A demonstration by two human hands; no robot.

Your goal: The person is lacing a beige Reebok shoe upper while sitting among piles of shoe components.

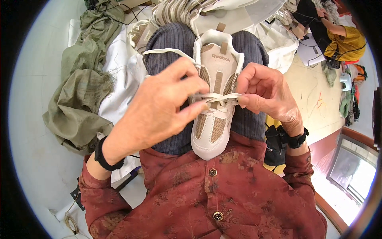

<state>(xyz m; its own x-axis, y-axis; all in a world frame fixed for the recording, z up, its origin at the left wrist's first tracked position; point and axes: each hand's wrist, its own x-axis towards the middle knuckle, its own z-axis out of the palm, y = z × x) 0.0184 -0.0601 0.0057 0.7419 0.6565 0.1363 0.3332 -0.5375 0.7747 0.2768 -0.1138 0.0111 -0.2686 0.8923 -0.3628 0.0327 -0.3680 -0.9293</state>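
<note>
A cream and tan sneaker (pixel 210 139) rests on my lap between my thighs, its toe pointing toward me. An off-white shoelace (pixel 218 96) crosses the lower part of its tongue. My right hand (pixel 270 93) pinches the lace between thumb and finger at the shoe's right side. On the left, my left hand (pixel 167 99) has its thumb and fingertips close together at the lace, somewhat blurred by motion. Another stretch of lace loops out to the left above my left hand. The upper eyelets show no lace across them.
Striped dark trousers (pixel 169 44) cover my knees. Beyond them lies a bundle of laces (pixel 175 12). Olive cloth (pixel 79 103) and white sheeting (pixel 115 95) are heaped at left. A person in a yellow top (pixel 346 44) works at the far right, beside a pale tabletop (pixel 310 99).
</note>
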